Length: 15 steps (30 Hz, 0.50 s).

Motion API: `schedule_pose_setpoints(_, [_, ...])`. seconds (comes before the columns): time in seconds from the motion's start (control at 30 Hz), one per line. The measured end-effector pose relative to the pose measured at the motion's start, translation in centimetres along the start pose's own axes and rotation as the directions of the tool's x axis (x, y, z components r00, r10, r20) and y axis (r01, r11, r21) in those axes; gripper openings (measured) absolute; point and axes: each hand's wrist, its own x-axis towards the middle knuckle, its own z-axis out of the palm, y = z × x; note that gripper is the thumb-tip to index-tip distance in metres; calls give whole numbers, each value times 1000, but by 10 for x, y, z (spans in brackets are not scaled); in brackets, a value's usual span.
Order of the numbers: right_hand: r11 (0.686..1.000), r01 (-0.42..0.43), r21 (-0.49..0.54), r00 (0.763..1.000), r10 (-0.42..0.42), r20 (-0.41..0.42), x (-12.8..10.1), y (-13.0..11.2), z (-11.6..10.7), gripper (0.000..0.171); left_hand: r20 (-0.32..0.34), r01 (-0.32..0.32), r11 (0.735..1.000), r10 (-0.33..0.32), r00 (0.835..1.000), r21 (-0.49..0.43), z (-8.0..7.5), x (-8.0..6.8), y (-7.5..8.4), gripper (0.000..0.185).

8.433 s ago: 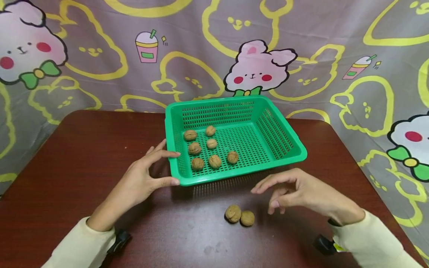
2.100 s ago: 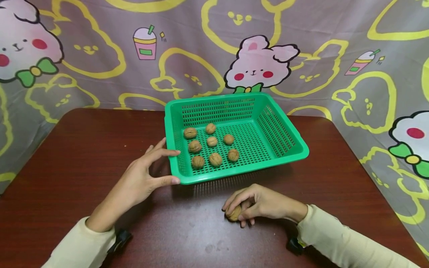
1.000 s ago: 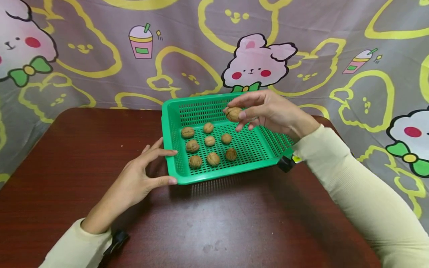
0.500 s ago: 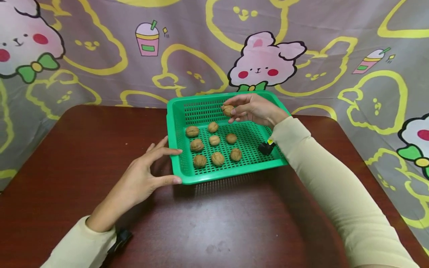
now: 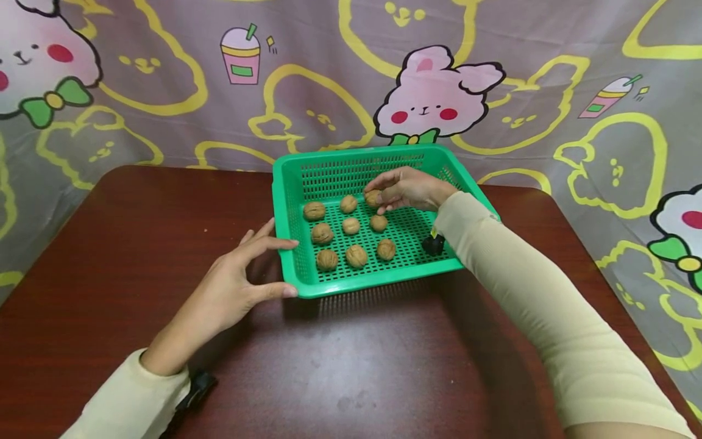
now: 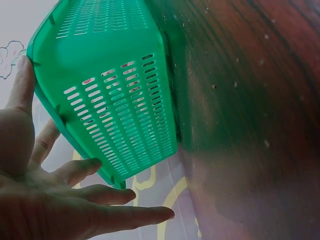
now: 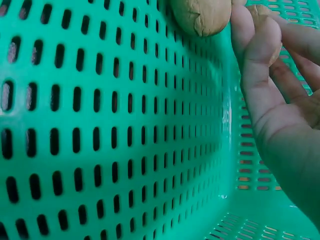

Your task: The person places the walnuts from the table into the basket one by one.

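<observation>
A green plastic basket point(image 5: 378, 279) with slotted walls stands on the table, with several walnuts in loose rows on its floor, such as one walnut point(image 5: 356, 256) near the front. My right hand point(image 5: 414, 188) reaches inside and pinches a walnut point(image 5: 372, 198) low by the back wall, right of the back row. In the right wrist view, thumb and fingers partly hide that walnut, and another walnut point(image 7: 202, 15) shows beside them. My left hand point(image 5: 230, 274) rests thumb and index finger on the left rim; its other fingers extend outside the basket in the left wrist view.
The dark red-brown table point(image 5: 329, 366) shows bare wood in front of the basket. A patterned cloth point(image 5: 323, 36) hangs close behind it. Black wrist devices sit on both sleeves; the right device point(image 5: 433, 245) hangs over the basket.
Two walnuts lay on the table earlier; one now sits in the basket. My right hand has carried the other over the rim and lowered it inside. The left hand keeps its place.
</observation>
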Motion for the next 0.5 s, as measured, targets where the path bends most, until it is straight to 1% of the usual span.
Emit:
schedule_pose_setpoints(0.17, [1000, 1, -31, 1000, -1, -31, 4, 3, -2, 35, -4, -1, 1000, 1, 1000, 7, 0, 0, 2, 65])
schedule_pose_setpoints(0.5, [997, -27, -68, 1000, 25, -19, 8, 3, -1, 33, 0, 8, 1000, -8, 1000, 8, 1, 0, 2, 65])
